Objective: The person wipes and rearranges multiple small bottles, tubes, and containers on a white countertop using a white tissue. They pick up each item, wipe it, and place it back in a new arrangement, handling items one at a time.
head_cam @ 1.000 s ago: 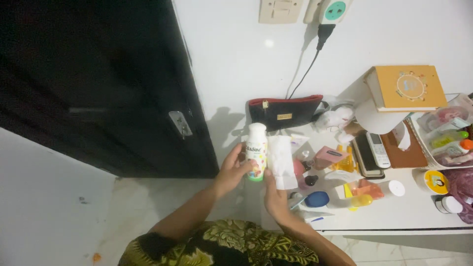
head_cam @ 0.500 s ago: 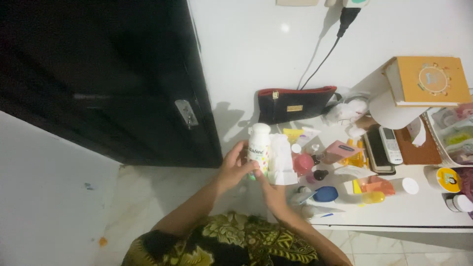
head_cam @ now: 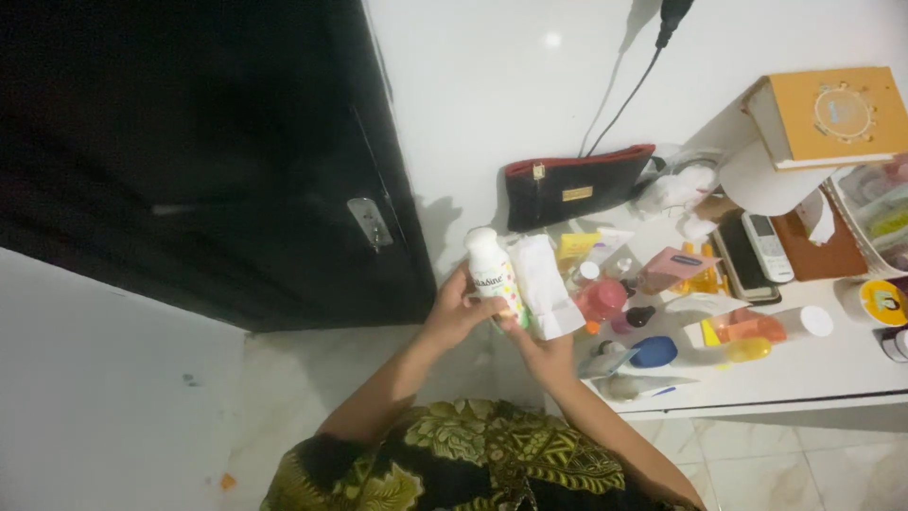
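White bottle: smooth plastic, slightly glossy, with a printed label. Folded white tissue: matt, soft paper, lightly creased. Surface: white laminate, smooth, with a faint sheen. Wall: painted, glossy, a light reflection is seen. Pouch: black, matt fabric or leatherette, red trim, small metal plate. Door: dark, matt, metal lock plate. Book: yellow card cover, matt. Floor: pale tile, polished.
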